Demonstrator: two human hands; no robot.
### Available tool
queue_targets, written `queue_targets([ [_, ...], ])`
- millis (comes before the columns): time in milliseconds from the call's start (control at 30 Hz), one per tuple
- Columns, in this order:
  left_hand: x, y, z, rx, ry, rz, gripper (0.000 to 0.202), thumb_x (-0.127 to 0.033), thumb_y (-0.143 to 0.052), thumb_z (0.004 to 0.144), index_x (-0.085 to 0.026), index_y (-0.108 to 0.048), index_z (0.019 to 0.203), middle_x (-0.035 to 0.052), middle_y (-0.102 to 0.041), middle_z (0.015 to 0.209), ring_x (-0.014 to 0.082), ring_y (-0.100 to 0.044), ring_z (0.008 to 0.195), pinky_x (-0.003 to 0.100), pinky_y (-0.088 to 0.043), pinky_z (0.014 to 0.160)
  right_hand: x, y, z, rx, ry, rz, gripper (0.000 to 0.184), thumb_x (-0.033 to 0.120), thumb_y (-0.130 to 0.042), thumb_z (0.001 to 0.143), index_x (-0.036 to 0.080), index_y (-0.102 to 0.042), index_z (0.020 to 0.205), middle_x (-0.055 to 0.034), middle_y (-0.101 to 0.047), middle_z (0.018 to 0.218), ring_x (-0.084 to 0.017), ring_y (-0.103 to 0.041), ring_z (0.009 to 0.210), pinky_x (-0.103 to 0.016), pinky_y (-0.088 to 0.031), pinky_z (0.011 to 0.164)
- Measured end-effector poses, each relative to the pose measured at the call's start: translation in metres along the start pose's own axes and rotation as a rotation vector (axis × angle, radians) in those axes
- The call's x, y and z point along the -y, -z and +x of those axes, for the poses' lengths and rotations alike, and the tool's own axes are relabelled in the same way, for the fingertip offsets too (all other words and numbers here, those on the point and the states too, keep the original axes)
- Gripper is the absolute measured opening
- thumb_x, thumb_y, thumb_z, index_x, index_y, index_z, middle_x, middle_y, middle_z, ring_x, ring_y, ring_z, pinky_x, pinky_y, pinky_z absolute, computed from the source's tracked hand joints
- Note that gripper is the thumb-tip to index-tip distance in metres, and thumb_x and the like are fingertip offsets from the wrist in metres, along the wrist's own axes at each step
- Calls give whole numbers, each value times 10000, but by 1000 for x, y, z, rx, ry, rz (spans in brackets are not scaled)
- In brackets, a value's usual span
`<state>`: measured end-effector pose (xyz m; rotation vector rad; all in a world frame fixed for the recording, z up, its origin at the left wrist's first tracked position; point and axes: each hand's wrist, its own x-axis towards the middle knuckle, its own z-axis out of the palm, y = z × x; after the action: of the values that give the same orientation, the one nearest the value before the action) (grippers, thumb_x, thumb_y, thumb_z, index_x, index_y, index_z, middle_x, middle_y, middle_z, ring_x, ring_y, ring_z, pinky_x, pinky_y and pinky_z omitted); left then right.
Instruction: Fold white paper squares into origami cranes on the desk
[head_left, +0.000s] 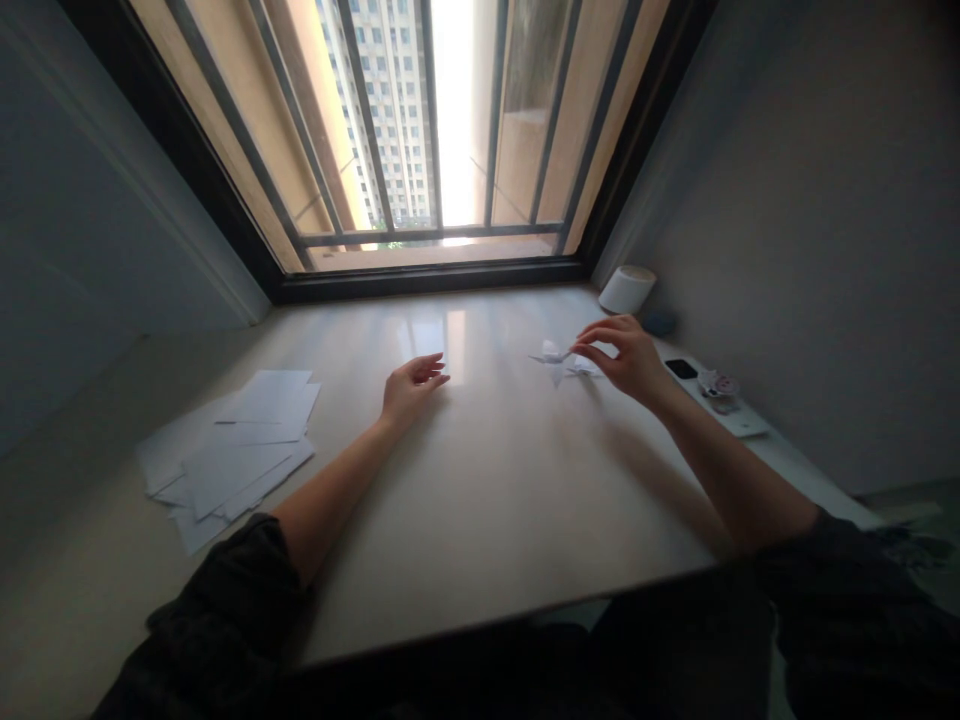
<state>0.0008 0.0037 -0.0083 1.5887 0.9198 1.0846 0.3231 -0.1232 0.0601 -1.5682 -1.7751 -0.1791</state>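
Observation:
My right hand pinches one tip of a small folded white paper crane between thumb and fingers. The crane has thin pointed ends, and its lower part is close to the tabletop; whether it touches cannot be made out. Another small piece of folded white paper lies just beneath my right hand, partly hidden by it. Over the middle of the table, my left hand is held with loosely bent fingers apart and nothing in them. Farther left, a loose pile of white paper sheets is spread on the table.
The pale tabletop runs up to a barred window. At the back right stands a white cylinder, with a dark round object beside it. A black-faced square object and a small clear-wrapped item lie along the right wall.

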Motion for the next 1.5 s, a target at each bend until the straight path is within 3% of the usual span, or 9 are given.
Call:
queue_targets([
  [133,-6,-1,-3,21,4,23,402,-357,-783,630,-200,-724,995,81,-724,910,188,-655,767,323,-509,734,-40,27,-43,-17,-30,-120,254,488,-598,827,266,-715,785,-77,-695,891,-260,-589,919,-450,-426,875],
  [267,-9,0,-3,19,7,46,368,-357,-773,643,-206,-728,975,66,-721,884,170,-636,712,291,-483,670,-66,27,-67,3,-61,-145,287,523,-579,824,277,-720,780,-78,-696,882,-268,-594,910,-461,-426,862],
  [600,-8,1,-4,32,-10,134,315,-395,-745,669,-219,-736,930,51,-719,858,134,-586,621,250,-420,566,-88,-2,-59,-2,-85,-182,315,520,-583,826,242,-732,826,-87,-688,863,-257,-571,870,-420,-429,816],
  [967,-6,1,-3,43,-26,192,302,-409,-710,710,-216,-727,941,49,-722,874,129,-597,650,234,-430,580,-90,-14,-56,-41,-168,-265,344,519,-548,847,227,-728,852,-87,-682,862,-256,-549,886,-394,-421,808],
  [1300,-9,0,-4,46,-9,195,306,-403,-702,715,-199,-721,943,50,-719,889,128,-605,674,231,-432,593,-83,-10,-54,-98,-197,-215,380,534,-510,863,226,-728,910,-82,-682,850,-252,-573,871,-409,-431,821],
  [1400,-6,-1,-4,39,-6,180,302,-402,-691,729,-197,-718,948,45,-716,859,138,-615,686,239,-442,607,-64,-2,-46,-168,-192,-184,375,500,-477,893,216,-719,931,-88,-681,858,-254,-573,875,-417,-434,823],
  [1500,-2,-1,-2,45,-29,120,298,-411,-644,775,-193,-715,966,52,-716,870,152,-642,743,259,-477,680,-15,5,-26,-233,-157,-71,322,462,-498,893,228,-711,951,-81,-683,891,-241,-576,882,-407,-441,828],
])
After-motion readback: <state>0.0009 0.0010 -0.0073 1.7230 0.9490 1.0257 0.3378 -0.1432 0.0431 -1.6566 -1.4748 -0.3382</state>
